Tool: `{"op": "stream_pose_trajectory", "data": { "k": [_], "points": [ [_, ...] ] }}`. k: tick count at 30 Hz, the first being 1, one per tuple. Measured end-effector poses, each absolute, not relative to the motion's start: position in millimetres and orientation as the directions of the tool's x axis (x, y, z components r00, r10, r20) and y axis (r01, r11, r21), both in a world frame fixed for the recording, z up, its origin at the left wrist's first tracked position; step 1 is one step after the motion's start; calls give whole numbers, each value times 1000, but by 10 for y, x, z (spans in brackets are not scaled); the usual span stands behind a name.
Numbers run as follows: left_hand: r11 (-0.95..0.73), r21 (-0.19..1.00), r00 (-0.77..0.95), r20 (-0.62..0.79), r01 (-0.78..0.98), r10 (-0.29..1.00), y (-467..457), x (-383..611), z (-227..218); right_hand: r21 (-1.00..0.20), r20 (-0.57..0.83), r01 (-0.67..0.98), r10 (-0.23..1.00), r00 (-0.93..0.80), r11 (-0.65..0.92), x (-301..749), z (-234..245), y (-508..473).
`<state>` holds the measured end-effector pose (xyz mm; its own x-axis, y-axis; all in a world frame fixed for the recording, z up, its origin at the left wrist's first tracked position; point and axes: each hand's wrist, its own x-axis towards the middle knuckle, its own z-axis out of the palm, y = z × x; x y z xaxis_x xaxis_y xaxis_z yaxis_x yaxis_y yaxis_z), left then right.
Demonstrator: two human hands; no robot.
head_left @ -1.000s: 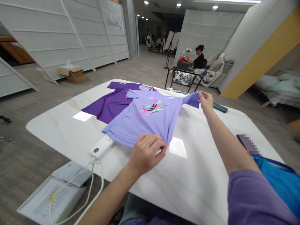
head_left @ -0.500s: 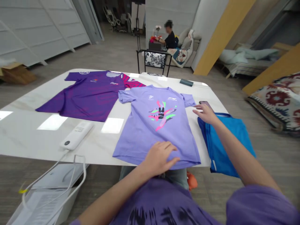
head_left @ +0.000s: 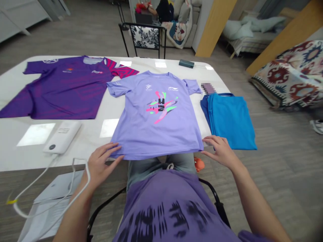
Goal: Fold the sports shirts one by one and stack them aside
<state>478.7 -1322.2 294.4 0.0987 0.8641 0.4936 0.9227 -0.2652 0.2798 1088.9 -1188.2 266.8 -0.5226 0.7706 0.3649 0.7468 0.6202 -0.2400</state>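
Note:
A lavender T-shirt (head_left: pixel 136 124) with a bright printed design lies flat, its hem toward me. My left hand (head_left: pixel 102 164) is at the shirt's lower left corner, fingertips touching the hem, thumb and fingers apart. At the opposite lower corner, my right hand (head_left: pixel 222 151) has its fingers stretched out and its thumb beside the hem. Neither hand is closed around the cloth. To the left is a dark purple T-shirt (head_left: pixel 68 90), spread out with one pink-striped sleeve. Folded blue clothing (head_left: pixel 230 121) lies to the right, just beyond my right hand.
On the white table (head_left: pixel 93 148) are a white power bank (head_left: pixel 63 136) with a cable, a dark case (head_left: pixel 186 64) and a blurred phone-like object (head_left: pixel 208 88). A black-framed chair (head_left: pixel 145 37) stands behind the table. Further back, a person (head_left: pixel 165 11) sits by a sofa.
My left hand has moved from the hem's middle to its left corner. My right hand has come down from near the right sleeve to the right corner. The view has tilted downward.

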Motion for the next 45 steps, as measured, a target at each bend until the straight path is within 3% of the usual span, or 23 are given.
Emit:
{"op": "stream_pose_trajectory", "data": {
  "k": [9,19,22,25,33,38,45],
  "points": [
    [-174,347,-13,477,922,879,-13332,4462,2840,-190,420,803,786,-453,565,10662,2659,-12073],
    [-46,491,-228,482,870,846,-13461,4715,2948,-306,569,915,821,-45,262,10715,2509,-12305],
    [-21,485,-265,513,874,817,-13518,4716,2971,-298,583,927,812,-12,227,10721,2472,-12336],
    [-12,402,-238,565,915,790,-13562,4650,2899,-317,587,924,809,15,213,10742,2420,-12340],
    [-44,255,-142,665,966,733,-13674,4524,2657,-369,599,878,801,-25,304,10785,2310,-12332],
    [-69,258,-132,683,964,718,-13660,4575,2667,-366,620,864,783,-50,345,10807,2296,-12316],
    [-99,243,-78,625,965,776,-13709,4637,2694,-301,576,838,787,-221,456,10879,2288,-12376]
  ]
}}
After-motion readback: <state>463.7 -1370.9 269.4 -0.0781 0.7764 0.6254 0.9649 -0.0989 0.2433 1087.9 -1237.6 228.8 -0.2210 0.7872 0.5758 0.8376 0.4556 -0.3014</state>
